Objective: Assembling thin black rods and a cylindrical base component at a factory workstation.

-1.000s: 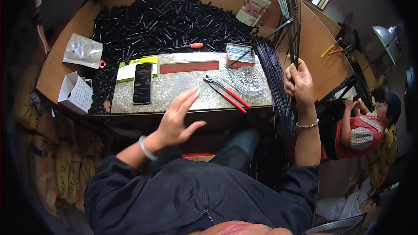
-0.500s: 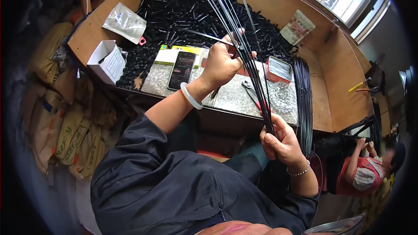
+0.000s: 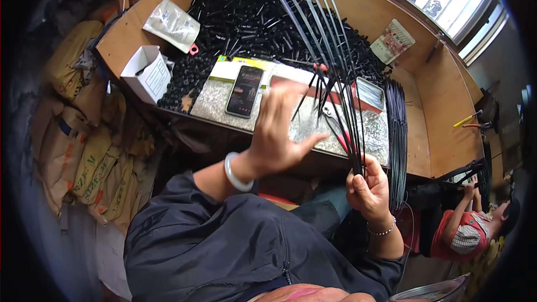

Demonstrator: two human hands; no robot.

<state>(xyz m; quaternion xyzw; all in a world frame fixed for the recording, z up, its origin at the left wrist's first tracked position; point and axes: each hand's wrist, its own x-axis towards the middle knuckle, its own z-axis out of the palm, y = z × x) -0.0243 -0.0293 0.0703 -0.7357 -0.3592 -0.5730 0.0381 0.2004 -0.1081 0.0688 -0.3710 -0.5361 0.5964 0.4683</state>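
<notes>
My right hand (image 3: pixel 369 191) is closed round the lower ends of several long, thin, dark strips (image 3: pixel 349 117). They fan out upward over the bench, and their far ends look pale and shiny. Some shorter black pieces (image 3: pixel 320 90) show beside the strips at mid-length; whether they are joined to them I cannot tell. My left hand (image 3: pixel 279 131), smeared by motion, is apart from the strips on their left. Its thumb stretches out toward them, the fingers are extended, and nothing is in it.
A heap of small black parts (image 3: pixel 240 19) fills the wooden-walled bench. On its speckled top lie a phone (image 3: pixel 245 92), red-handled pliers (image 3: pixel 339 131) and a tin (image 3: pixel 369 96). More dark strips (image 3: pixel 397 128) hang over the right edge. A white box (image 3: pixel 146 75) stands left; a co-worker (image 3: pixel 464 229) sits right.
My left hand has let go of the strips' middle and moved down toward me, its fingers straightening. The strips' far ends have swung right. My right hand still grips the lower ends.
</notes>
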